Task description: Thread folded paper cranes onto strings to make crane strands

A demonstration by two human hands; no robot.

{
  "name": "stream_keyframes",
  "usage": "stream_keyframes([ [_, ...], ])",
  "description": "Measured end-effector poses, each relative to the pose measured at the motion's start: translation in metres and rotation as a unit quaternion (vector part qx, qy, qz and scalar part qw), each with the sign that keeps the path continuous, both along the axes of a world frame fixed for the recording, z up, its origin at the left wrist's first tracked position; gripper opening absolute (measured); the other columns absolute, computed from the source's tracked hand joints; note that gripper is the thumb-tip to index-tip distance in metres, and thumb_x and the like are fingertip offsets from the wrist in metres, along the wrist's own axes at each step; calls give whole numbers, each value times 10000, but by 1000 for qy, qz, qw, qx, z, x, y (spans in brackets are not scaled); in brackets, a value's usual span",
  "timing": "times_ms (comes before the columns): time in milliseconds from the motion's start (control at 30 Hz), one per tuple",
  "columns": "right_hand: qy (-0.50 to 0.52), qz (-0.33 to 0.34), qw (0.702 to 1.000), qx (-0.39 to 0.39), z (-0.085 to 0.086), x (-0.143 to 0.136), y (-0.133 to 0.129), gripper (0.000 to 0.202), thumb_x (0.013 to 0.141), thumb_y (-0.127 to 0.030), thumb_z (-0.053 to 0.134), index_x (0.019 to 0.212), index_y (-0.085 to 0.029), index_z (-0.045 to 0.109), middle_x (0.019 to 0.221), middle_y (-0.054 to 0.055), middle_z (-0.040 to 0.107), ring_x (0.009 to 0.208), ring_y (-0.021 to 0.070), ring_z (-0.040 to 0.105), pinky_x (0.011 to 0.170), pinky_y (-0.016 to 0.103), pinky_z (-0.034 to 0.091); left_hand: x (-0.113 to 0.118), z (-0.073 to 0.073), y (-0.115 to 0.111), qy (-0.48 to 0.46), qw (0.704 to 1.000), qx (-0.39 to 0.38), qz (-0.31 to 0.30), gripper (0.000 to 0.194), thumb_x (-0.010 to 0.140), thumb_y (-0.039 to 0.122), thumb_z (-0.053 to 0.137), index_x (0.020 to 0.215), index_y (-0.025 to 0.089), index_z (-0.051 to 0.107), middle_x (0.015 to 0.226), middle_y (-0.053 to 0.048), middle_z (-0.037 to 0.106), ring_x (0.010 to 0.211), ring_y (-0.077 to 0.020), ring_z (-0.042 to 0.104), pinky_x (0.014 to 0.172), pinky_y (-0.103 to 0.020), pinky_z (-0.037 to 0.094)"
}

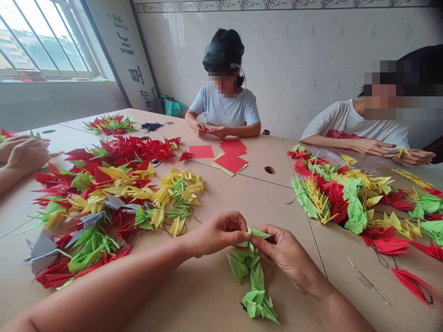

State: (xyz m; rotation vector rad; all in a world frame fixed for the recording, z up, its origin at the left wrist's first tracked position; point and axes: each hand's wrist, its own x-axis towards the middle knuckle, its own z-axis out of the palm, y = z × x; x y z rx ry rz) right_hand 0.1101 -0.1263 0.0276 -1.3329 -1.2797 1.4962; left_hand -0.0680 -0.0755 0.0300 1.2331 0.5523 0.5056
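Observation:
At the front middle of the table, my left hand (pixel 221 234) pinches the upper left side of a green folded-paper piece (pixel 259 234). On its right side, the fingers of my right hand (pixel 285 253) close round the same piece. A short strand of green folded pieces (pixel 256 276) hangs down from between my hands and lies on the table, with a bit of dark thread at its lower end. My fingertips hide part of the held piece.
A large heap of folded paper (pixel 104 184) lies left, more strands (pixel 339 198) right. Red paper squares (pixel 232 162) sit before a person (pixel 224 101) folding paper. Another person (pixel 363 124) works at right; other hands (pixel 26 152) rest far left. A needle-like tool (pixel 368 281) lies front right.

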Motion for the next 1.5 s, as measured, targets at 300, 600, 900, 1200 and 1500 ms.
stream_keyframes([
  [300,1,-1,1000,-3,-1,0,-1,343,650,-455,710,667,-148,559,546,-65,407,509,68,316,458,190,250,0,-2,0,-6,1000,-4,-3,277,701,322,672,777,143,475,654,38,500,594,-59,447,576,-208,355],
  [600,-32,14,999,15,0,1,0,367,683,-498,661,691,-138,589,571,-50,413,531,75,318,470,199,259,0,0,-2,7,1000,23,1,231,729,298,648,770,131,494,662,23,515,615,-66,460,583,-210,354],
  [900,-21,2,1000,13,1,2,1,327,699,-462,664,726,-141,604,565,-45,444,517,72,343,461,194,265,1,0,-1,9,999,35,0,237,732,314,640,818,138,507,678,26,511,622,-69,447,580,-211,340],
  [1200,-42,22,999,24,2,4,0,329,714,-456,645,783,-135,617,593,-38,462,557,91,397,517,200,333,1,-1,-3,50,995,79,28,222,701,252,635,847,154,499,690,33,475,602,-66,397,544,-202,303],
  [1500,-108,19,992,62,3,-1,-1,261,745,-398,601,727,-139,634,620,-9,527,586,118,440,520,215,358,3,3,-5,99,984,138,50,164,684,127,563,830,156,494,658,52,429,577,-55,346,512,-178,283],
])
